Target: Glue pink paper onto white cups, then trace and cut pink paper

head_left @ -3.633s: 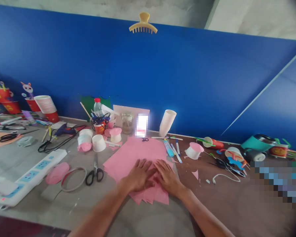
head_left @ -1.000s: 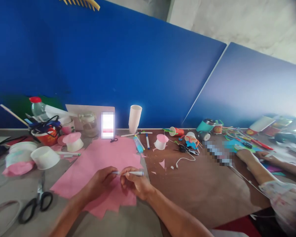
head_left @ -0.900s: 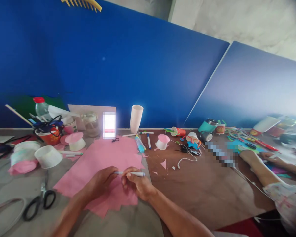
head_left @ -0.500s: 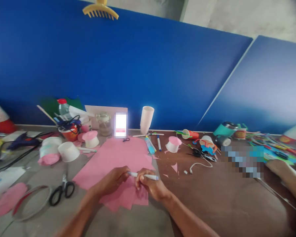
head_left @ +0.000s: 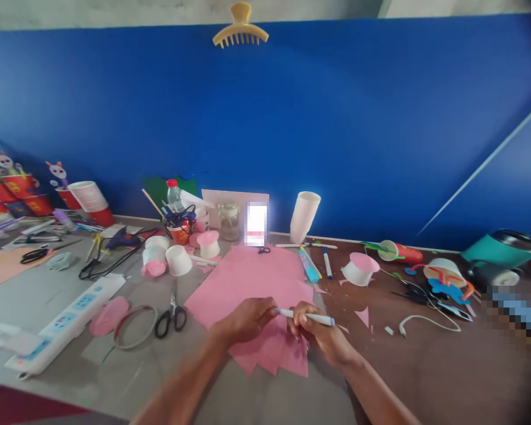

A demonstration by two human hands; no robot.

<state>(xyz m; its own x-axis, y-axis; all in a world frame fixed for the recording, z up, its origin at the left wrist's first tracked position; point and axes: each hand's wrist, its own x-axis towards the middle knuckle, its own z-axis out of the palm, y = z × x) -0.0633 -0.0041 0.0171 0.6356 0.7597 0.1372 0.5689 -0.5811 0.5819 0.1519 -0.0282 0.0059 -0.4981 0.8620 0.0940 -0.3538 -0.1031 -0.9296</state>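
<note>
A white marker with a pale blue end (head_left: 322, 319) lies level above the pink paper (head_left: 243, 277). My right hand (head_left: 321, 333) is closed around its middle. The fingertips of my left hand (head_left: 251, 319) pinch its other tip, a purplish end; whether that is a cap I cannot tell. Under both hands the pink sheets overlap, with jagged corners toward me. Black-handled scissors (head_left: 171, 319) lie left of the paper, beside a roll of tape (head_left: 136, 327). A blue-capped marker (head_left: 327, 262) and a light blue packet (head_left: 308, 265) rest beyond my right hand.
White cups, one topped with pink paper (head_left: 360, 268), stand on both sides. A white cup stack (head_left: 304, 217), a glass jar (head_left: 228, 221) and a bright blurred screen (head_left: 256, 221) line the blue partition (head_left: 265, 118). A power strip (head_left: 66, 324) lies left, a white cable (head_left: 425, 319) right.
The camera view has swung left, so the table's things appear farther right and more of the left side shows. Both hands keep the same hold on the marker.
</note>
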